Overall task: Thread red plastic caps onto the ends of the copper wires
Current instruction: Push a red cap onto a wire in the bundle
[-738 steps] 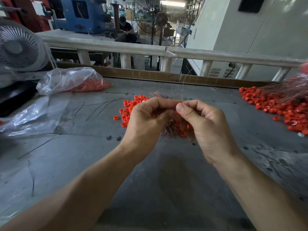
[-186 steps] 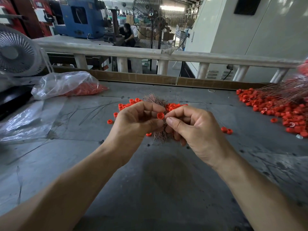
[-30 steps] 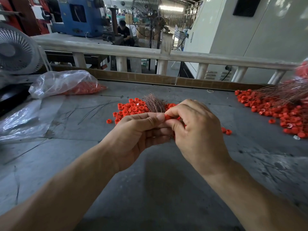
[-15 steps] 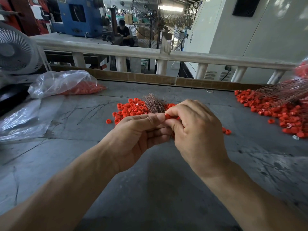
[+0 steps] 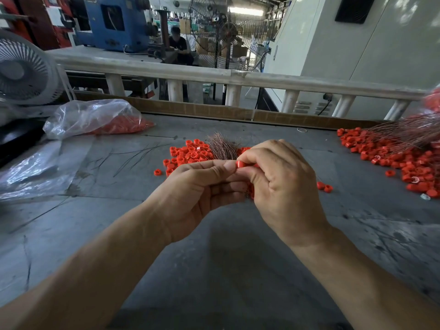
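Both hands meet above the middle of the grey table [image 5: 214,270]. My right hand [image 5: 283,189] pinches a red plastic cap [image 5: 241,164] between thumb and forefinger. My left hand [image 5: 197,191] has its thumb tip against that cap and its fingers curled below; what it holds is hidden. Just behind the hands lies a bundle of copper wires [image 5: 222,148] amid a pile of loose red caps [image 5: 188,154].
A second heap of red caps [image 5: 390,158] with copper wires [image 5: 409,129] lies at the right. A clear bag of caps [image 5: 95,120] and empty plastic [image 5: 38,170] sit at the left, by a white fan [image 5: 23,72]. Two stray caps [image 5: 324,186] lie right of my hand.
Over the last second the hands have stayed pressed together at the cap with hardly any movement. Several seconds ago my left hand held the cap up apart from my right hand.
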`<state>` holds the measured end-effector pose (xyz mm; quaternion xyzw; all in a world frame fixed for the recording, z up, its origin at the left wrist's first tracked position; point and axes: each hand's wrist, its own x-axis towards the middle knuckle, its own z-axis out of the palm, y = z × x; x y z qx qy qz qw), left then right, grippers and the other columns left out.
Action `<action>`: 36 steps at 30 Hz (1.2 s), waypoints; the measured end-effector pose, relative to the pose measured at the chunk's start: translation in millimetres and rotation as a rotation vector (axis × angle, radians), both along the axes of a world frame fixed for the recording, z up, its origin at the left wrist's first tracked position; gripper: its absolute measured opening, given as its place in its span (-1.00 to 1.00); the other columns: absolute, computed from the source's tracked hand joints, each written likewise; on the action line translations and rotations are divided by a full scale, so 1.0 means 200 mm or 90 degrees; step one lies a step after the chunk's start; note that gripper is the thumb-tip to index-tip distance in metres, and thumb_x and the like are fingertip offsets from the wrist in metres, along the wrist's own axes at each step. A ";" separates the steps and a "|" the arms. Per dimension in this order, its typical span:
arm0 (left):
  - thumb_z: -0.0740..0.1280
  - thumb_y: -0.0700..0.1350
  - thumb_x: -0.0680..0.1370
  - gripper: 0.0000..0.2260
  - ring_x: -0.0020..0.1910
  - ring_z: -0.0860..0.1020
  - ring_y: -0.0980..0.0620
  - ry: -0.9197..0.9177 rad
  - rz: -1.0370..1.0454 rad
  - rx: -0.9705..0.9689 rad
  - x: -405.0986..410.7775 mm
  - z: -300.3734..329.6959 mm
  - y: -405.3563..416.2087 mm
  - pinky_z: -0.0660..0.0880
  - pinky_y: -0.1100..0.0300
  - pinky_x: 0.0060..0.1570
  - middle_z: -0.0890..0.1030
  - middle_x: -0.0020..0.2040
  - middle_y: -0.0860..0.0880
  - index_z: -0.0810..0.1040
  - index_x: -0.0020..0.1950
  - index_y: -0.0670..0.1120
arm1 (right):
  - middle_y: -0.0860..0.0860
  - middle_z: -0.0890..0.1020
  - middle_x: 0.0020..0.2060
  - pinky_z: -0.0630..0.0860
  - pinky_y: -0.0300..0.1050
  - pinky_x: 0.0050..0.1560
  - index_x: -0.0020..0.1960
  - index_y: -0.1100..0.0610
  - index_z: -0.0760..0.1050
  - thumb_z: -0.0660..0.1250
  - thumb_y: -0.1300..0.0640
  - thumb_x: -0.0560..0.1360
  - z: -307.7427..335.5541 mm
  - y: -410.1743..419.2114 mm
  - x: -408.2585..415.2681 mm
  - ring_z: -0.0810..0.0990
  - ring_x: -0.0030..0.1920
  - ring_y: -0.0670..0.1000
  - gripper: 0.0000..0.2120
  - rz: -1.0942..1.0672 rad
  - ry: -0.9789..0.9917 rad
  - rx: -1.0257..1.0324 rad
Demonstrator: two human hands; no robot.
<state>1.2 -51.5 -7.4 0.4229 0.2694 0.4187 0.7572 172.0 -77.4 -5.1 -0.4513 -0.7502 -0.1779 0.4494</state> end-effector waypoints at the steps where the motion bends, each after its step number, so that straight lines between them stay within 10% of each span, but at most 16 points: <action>1: 0.38 -0.16 0.52 -0.84 -0.13 0.68 -0.01 0.001 0.000 0.007 0.00 0.00 0.00 0.66 0.14 -0.06 0.69 -0.06 -0.18 0.70 0.01 -0.21 | -0.01 0.63 -0.16 0.51 -0.05 -0.04 -0.08 0.16 0.66 0.47 0.20 0.52 0.01 0.00 0.01 0.56 -0.10 0.06 -0.97 0.012 0.002 -0.001; 17: 0.46 -0.21 0.40 -0.90 -0.19 0.62 -0.05 0.114 0.189 0.191 0.03 -0.02 0.00 0.62 0.12 -0.11 0.68 -0.17 -0.17 0.72 -0.11 -0.13 | -0.09 0.69 -0.07 0.53 -0.37 0.01 0.11 0.11 0.69 0.53 0.14 0.49 0.00 0.01 0.01 0.65 -0.02 -0.15 -0.79 0.102 0.180 -0.147; 30: 0.47 -0.21 0.40 -0.89 -0.21 0.68 -0.07 0.050 0.270 0.193 0.02 0.03 -0.01 0.58 0.27 -0.29 0.70 -0.16 -0.17 0.67 -0.10 -0.17 | -0.09 0.70 -0.30 0.67 0.01 -0.25 -0.05 0.14 0.69 0.52 -0.03 0.43 0.00 -0.01 0.00 0.71 -0.28 -0.06 -0.75 0.155 0.336 -0.190; 36: 0.49 -0.27 0.40 -0.86 -0.24 0.68 -0.03 0.049 0.305 0.170 0.01 0.03 0.00 0.60 0.25 -0.30 0.69 -0.21 -0.16 0.64 -0.07 -0.19 | -0.15 0.71 -0.19 0.60 -0.31 -0.13 0.02 0.09 0.70 0.56 0.16 0.47 -0.01 0.00 -0.02 0.68 -0.18 -0.17 -0.85 0.133 0.247 -0.193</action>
